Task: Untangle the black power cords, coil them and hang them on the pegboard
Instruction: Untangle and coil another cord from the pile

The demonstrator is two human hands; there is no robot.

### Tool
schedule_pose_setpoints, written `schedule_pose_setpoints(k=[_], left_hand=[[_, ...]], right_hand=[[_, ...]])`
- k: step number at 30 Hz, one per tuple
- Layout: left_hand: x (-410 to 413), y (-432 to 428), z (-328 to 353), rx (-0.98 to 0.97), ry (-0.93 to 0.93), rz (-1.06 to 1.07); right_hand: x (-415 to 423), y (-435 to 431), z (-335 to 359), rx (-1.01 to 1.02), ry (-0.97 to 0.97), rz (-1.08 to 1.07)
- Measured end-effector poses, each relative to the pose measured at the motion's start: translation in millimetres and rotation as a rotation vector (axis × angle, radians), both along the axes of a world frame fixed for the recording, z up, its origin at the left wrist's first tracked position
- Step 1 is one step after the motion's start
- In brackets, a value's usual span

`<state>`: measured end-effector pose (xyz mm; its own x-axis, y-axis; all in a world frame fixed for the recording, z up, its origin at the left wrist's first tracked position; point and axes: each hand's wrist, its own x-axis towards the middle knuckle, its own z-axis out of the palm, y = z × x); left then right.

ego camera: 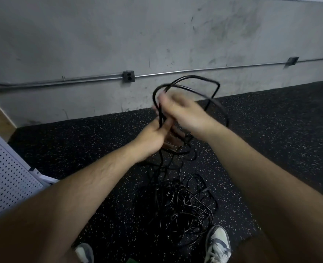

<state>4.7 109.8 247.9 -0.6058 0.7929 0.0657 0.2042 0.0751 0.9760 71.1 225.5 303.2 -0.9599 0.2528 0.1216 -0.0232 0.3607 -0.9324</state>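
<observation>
At centre frame, the left hand (153, 136) pinched the upright power cord loops (153, 96), the right hand (187, 112) lay just above, fingers too blurred to tell, and the tangle (185, 204) lay directly below.

The thin black power cords (185, 205) blend with the white-speckled black rubber floor (270, 133); the grey concrete wall (99, 35) bears dark smudges; the white metal pegboard (5, 179) is hole-dotted.

Two hands, centre: left hand (155, 135), right hand (183, 112). One bunch of cord loops (204, 82) in them. One tangled cord pile (183, 204) near; cord count unclear. Two shoes (218, 243). One pegboard (6, 179), left. Two wall boxes (128, 76), far. One conduit (213, 68).
</observation>
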Motion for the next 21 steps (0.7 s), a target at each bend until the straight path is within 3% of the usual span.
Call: schedule_pose_setpoints(k=[2,5,9,11,16,19,21], left_hand=[[-5.0,-3.9,13.6,0.069,-0.024,0.046],[-16.4,-9.9,18.5,0.123,0.003,0.120],[-29.6,-12.0,35.3,0.388,-0.360,0.152],[-33.8,-12.9,39.3,0.431,-0.449,0.146],[-42.7,-23.0,31.6,0.212,-0.277,0.215],[-35.7,-33.9,14.7,-0.026,-0.185,0.073],[-23.6,-39.4,-0.8,-0.111,-0.103,-0.046]], right_hand=[[5.9,1.0,-17.2,0.074,-0.121,0.180],[10.0,3.1,-25.9,-0.119,-0.148,0.270],[2.4,-6.2,-54.1,-0.016,-0.309,0.391],[-5.5,-18.1,-71.4,0.064,-0.324,0.358],[-15.7,-37.5,-63.1,0.025,-0.128,0.114],[-20.9,-32.6,-40.7,0.080,-0.021,0.032],[-23.5,-28.7,-20.6,0.006,0.036,-0.053]])
